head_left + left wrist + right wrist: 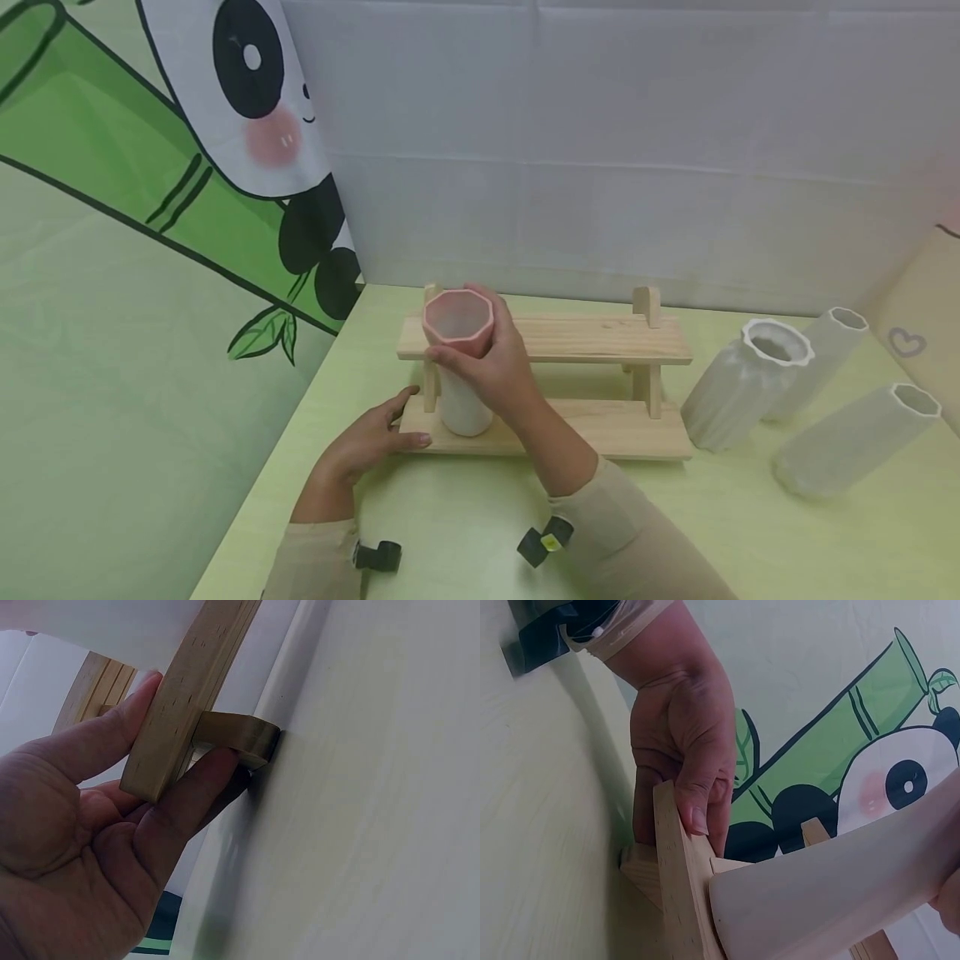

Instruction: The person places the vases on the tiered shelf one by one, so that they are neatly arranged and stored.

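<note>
A vase (465,408) with a pink eight-sided mouth and a white lower body stands on the left part of the lower board of a two-tier wooden rack (592,429). My right hand (501,367) grips it round the pink upper part, thumb in front. At the rack's left end, my left hand (367,442) holds the lower board. In the left wrist view, the thumb lies on top of the board (169,727) and the fingers reach beneath, beside a small wooden foot (236,735). The right wrist view shows the vase's base (780,900) against the board.
To the rack's right are a ribbed white vase (735,387) with a scalloped rim, another white vase (821,358) partly behind it, and a third white vase (855,442) nearer the front. A pale wall (600,167) rises behind the table (450,517); a panda-print sheet (150,333) hangs left.
</note>
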Demonstrator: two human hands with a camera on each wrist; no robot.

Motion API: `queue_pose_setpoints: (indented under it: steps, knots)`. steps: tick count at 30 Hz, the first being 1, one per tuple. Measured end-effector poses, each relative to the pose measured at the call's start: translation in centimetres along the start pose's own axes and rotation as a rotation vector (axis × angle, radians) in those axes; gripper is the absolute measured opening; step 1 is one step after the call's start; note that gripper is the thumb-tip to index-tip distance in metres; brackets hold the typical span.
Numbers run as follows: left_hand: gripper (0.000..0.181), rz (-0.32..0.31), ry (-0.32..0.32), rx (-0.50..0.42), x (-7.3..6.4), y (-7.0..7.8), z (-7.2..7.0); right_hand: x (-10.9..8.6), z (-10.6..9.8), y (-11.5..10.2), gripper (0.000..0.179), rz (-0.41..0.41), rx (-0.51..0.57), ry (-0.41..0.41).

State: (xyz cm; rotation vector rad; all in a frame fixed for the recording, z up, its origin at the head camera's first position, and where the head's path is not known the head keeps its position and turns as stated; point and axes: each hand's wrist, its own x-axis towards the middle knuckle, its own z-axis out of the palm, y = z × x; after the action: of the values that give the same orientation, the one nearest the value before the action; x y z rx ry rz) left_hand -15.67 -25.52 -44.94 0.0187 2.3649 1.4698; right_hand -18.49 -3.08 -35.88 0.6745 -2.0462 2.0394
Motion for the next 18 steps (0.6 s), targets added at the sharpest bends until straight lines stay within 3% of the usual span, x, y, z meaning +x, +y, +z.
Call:
queue_pose_setpoints:
  steps: [18]
  knots:
    - [0.099,-0.003,0.01,0.036,0.2,-0.3,-0.1,0.1,1.2,1.3,0.09,-0.04,0.036,-0.016]
